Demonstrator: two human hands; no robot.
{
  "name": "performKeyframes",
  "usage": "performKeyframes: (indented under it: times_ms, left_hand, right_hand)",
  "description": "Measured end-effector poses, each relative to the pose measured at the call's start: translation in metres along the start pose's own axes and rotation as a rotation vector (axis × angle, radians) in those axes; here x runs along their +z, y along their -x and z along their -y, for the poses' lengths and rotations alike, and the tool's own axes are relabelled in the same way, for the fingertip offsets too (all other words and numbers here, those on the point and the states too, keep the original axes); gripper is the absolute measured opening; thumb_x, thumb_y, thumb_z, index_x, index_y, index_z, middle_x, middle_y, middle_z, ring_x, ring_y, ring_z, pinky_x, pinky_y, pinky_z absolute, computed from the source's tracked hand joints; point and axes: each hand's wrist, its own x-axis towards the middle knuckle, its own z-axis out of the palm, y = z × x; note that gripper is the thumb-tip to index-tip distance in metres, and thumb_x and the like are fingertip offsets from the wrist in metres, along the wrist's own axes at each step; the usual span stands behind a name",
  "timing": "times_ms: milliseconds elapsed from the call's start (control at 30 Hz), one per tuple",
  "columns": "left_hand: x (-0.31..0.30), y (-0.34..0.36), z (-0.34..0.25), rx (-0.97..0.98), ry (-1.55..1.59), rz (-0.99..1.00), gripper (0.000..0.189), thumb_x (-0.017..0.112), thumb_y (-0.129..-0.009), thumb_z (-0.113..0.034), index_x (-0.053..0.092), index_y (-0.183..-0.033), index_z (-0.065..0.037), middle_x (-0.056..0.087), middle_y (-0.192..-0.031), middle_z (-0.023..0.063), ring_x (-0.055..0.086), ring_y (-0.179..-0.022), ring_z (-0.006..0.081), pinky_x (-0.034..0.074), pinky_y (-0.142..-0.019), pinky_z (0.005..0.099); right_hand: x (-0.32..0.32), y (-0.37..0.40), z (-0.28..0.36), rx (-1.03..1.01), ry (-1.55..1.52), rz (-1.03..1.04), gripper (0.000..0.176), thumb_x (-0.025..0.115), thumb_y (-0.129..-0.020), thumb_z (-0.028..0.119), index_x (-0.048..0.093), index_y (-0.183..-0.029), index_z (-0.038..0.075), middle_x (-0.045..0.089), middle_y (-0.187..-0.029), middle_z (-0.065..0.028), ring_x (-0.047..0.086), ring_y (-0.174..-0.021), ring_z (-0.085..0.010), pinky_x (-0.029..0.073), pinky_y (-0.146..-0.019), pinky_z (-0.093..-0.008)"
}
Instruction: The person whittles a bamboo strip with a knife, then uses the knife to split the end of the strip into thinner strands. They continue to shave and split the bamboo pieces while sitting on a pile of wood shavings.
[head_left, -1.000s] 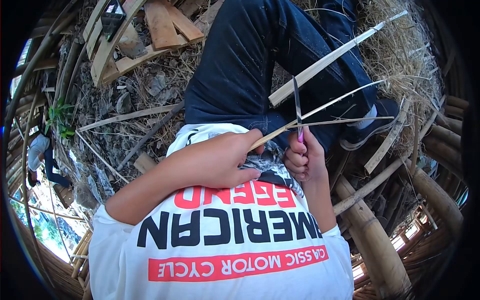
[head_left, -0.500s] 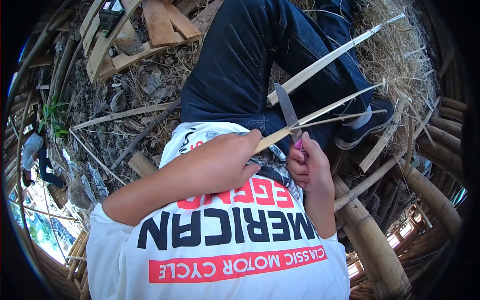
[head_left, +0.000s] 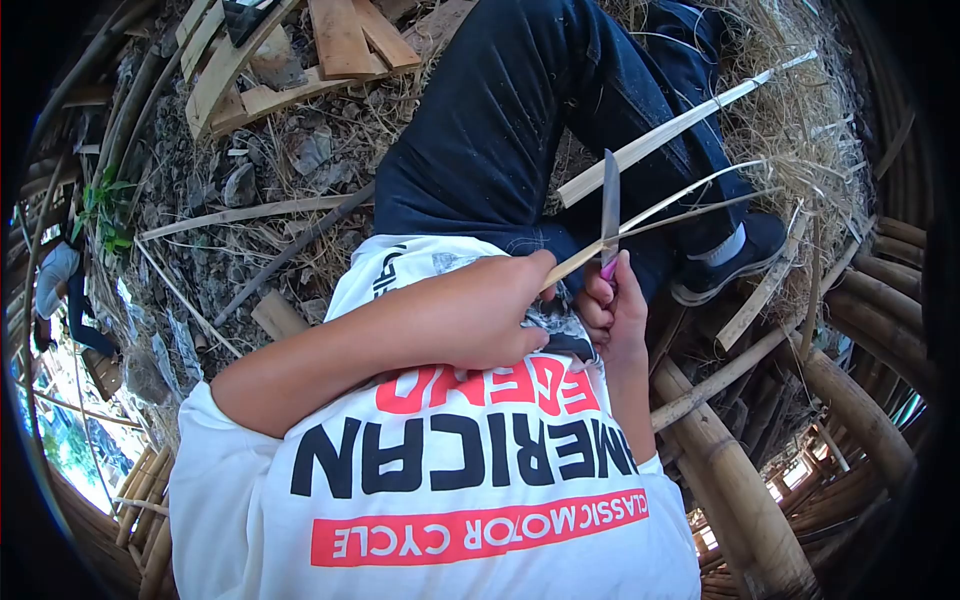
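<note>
My left hand is closed on the near end of a thin bamboo strip, which points up and to the right over my legs. In my closed right hand is a knife with a pinkish-purple handle, its blade pointing upward. The blade crosses the strip just above my right thumb and appears to touch it. Beyond the blade the strip is split into two slender lengths that spread apart. My left fingers are mostly hidden behind the back of the hand.
A wider pale bamboo slat lies across my trouser leg. Wood shavings pile up by my shoe. Thick bamboo poles lie at the right, and planks at upper left. Another person is at far left.
The knife blade has turned from leaning left to nearly upright. Both hands and the strip sit slightly further right and higher in view, which has also shifted a little.
</note>
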Motion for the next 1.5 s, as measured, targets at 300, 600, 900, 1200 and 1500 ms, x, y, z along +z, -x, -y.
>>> performKeyframes:
  times_ms: [300, 600, 900, 1200, 1500]
  left_hand:
    - [0.004, -0.021, 0.013, 0.217, 0.217, 0.054, 0.037, 0.074, -0.078, -0.007, 0.047, -0.103, -0.001, 0.042, -0.06, -0.0045, 0.04, -0.051, 0.0067, 0.033, -0.05, 0.0238]
    - [-0.004, -0.028, 0.014, 0.154, 0.506, 0.205, 0.035, 0.075, -0.081, -0.011, 0.048, -0.102, -0.005, 0.041, -0.062, -0.0088, 0.038, -0.053, 0.001, 0.03, -0.049, 0.0202]
    - [-0.007, -0.03, 0.015, 0.126, 0.477, 0.261, 0.035, 0.076, -0.081, -0.011, 0.048, -0.1, -0.005, 0.042, -0.062, -0.0092, 0.038, -0.055, 0.0002, 0.03, -0.05, 0.0193]
    - [-0.005, -0.032, 0.019, 0.146, 0.62, 0.262, 0.041, 0.08, -0.075, -0.007, 0.045, -0.096, -0.007, 0.04, -0.064, -0.0094, 0.038, -0.055, 0.0008, 0.032, -0.05, 0.0192]
    - [0.002, -0.02, 0.008, 0.202, 0.052, -0.103, 0.039, 0.077, -0.075, -0.008, 0.048, -0.1, -0.003, 0.048, -0.066, -0.0015, 0.046, -0.057, 0.0083, 0.038, -0.052, 0.0255]
  right_hand:
    - [-0.008, -0.012, -0.005, -0.047, -0.028, 0.023, 0.054, 0.031, -0.095, 0.064, 0.034, -0.064, 0.02, 0.024, -0.041, 0.0056, 0.018, -0.029, -0.0057, 0.016, -0.025, -0.0223]
    - [0.011, -0.007, 0.007, -0.125, 0.024, -0.176, 0.053, 0.033, -0.098, 0.056, 0.037, -0.065, 0.016, 0.027, -0.042, 0.004, 0.02, -0.03, -0.0064, 0.016, -0.029, -0.0229]
    - [0.002, 0.005, 0.018, -0.124, 0.193, -0.138, 0.052, 0.034, -0.1, 0.052, 0.037, -0.066, 0.013, 0.028, -0.044, 0.0042, 0.021, -0.031, -0.0049, 0.016, -0.028, -0.0228]
    - [-0.001, -0.014, 0.003, 0.022, -0.134, -0.027, 0.05, 0.036, -0.098, 0.055, 0.036, -0.065, 0.018, 0.023, -0.043, 0.0071, 0.011, -0.031, -0.0043, 0.01, -0.028, -0.0219]
    - [0.021, 0.008, 0.032, -0.233, 0.6, -0.397, 0.048, 0.043, -0.098, 0.049, 0.04, -0.068, 0.012, 0.031, -0.049, 0.0049, 0.023, -0.034, -0.0037, 0.016, -0.03, -0.0216]
